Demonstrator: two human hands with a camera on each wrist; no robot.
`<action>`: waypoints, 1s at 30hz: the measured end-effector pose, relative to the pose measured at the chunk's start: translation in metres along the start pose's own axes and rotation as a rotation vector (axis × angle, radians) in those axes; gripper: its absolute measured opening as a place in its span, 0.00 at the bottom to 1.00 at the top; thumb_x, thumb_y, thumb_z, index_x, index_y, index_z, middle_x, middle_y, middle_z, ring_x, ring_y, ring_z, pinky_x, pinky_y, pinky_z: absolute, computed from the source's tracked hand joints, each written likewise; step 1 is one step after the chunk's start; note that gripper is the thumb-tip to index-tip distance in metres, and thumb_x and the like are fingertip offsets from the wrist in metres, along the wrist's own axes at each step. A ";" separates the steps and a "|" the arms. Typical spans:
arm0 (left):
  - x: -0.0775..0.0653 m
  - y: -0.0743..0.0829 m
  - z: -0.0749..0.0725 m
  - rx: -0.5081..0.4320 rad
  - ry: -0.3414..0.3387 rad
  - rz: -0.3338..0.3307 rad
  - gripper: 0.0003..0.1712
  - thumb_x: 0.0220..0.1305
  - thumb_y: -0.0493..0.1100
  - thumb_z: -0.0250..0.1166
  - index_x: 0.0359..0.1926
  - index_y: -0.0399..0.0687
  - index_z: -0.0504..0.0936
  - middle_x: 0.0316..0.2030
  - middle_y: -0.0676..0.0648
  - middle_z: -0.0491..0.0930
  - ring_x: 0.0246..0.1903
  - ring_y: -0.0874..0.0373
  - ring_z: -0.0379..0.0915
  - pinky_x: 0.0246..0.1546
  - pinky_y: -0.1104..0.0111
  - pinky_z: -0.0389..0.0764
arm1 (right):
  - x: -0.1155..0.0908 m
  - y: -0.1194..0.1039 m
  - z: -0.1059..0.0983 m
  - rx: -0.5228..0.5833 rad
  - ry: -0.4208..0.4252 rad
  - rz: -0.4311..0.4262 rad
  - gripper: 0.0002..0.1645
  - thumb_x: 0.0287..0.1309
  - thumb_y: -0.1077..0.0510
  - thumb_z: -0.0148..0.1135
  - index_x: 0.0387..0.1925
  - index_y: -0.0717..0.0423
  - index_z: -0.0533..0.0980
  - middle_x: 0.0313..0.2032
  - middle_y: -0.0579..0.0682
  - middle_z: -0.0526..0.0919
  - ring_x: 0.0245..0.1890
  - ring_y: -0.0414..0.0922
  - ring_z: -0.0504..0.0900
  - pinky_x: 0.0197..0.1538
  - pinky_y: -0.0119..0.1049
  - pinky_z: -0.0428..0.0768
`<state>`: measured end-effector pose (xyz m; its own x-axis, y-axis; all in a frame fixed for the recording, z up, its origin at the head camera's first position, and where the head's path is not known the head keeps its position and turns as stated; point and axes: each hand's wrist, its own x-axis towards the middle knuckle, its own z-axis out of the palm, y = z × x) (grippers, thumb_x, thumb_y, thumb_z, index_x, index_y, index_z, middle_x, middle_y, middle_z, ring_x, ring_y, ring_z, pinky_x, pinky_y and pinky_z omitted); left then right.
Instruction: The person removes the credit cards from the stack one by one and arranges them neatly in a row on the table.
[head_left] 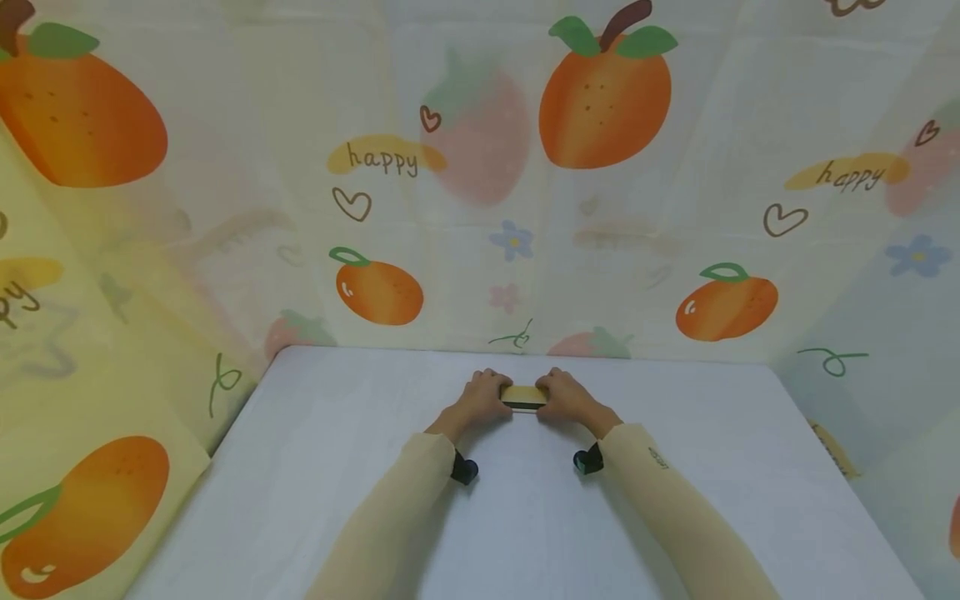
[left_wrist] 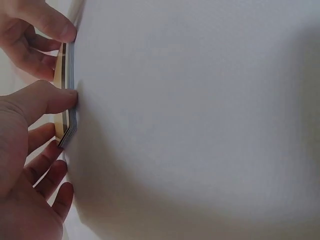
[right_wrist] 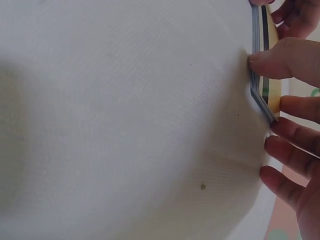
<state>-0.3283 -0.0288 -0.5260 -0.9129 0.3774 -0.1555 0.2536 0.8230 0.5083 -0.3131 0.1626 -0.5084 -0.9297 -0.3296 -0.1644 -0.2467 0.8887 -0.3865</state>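
Our left grip [head_left: 484,397] and right grip [head_left: 566,397] clamp opposite ends of a layered stack [head_left: 524,395] near the far edge of the counter [head_left: 521,525].

Table [head_left: 525,533] — plain white | yellow-topped stack [head_left: 524,394] — toward far edge | contact with table unclear

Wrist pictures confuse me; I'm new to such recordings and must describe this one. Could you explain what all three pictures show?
There is no machine here, just a person's bare left hand and right hand. The wide picture comes from a camera on the head, looking forward and down; the two close ones come from cameras on the wrists. Below is a white table, with fruit-patterned cloth behind. Both hands' fingers grip opposite ends of a thin layered stack, tan with a dark stripe. Whether it touches the table, I cannot tell.
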 end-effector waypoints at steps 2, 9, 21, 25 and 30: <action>0.000 0.000 -0.001 0.000 0.001 -0.002 0.33 0.52 0.45 0.73 0.60 0.46 0.77 0.56 0.43 0.73 0.54 0.50 0.65 0.59 0.57 0.68 | -0.001 -0.001 -0.001 0.004 -0.002 0.001 0.32 0.49 0.56 0.72 0.57 0.63 0.75 0.49 0.57 0.75 0.47 0.49 0.72 0.56 0.46 0.73; -0.002 -0.001 -0.002 -0.043 -0.010 -0.008 0.34 0.53 0.45 0.73 0.61 0.46 0.75 0.58 0.43 0.73 0.56 0.50 0.66 0.62 0.57 0.69 | -0.003 -0.001 -0.001 0.011 0.015 0.006 0.33 0.48 0.54 0.74 0.56 0.61 0.76 0.52 0.57 0.74 0.52 0.51 0.73 0.59 0.47 0.73; -0.020 -0.008 -0.003 -0.045 0.041 0.083 0.36 0.53 0.47 0.73 0.63 0.45 0.74 0.60 0.40 0.73 0.59 0.47 0.66 0.63 0.55 0.68 | -0.018 -0.007 0.000 0.036 0.067 -0.032 0.34 0.47 0.53 0.75 0.56 0.61 0.77 0.51 0.57 0.76 0.53 0.52 0.73 0.59 0.48 0.73; -0.033 -0.012 -0.005 -0.027 0.079 0.116 0.35 0.52 0.48 0.74 0.61 0.45 0.75 0.58 0.41 0.74 0.58 0.47 0.67 0.62 0.55 0.70 | -0.027 -0.012 0.002 0.063 0.094 -0.068 0.34 0.46 0.53 0.75 0.56 0.61 0.77 0.50 0.56 0.76 0.51 0.52 0.73 0.57 0.48 0.73; -0.048 -0.018 -0.009 -0.013 0.110 0.153 0.34 0.52 0.50 0.74 0.59 0.46 0.77 0.55 0.42 0.76 0.56 0.48 0.67 0.61 0.55 0.71 | -0.035 -0.019 0.006 0.092 0.133 -0.109 0.34 0.45 0.53 0.75 0.56 0.60 0.77 0.49 0.55 0.76 0.50 0.50 0.73 0.56 0.46 0.74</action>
<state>-0.2924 -0.0658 -0.5202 -0.8937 0.4483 0.0178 0.3886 0.7537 0.5300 -0.2740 0.1557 -0.5004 -0.9283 -0.3717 0.0019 -0.3275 0.8153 -0.4776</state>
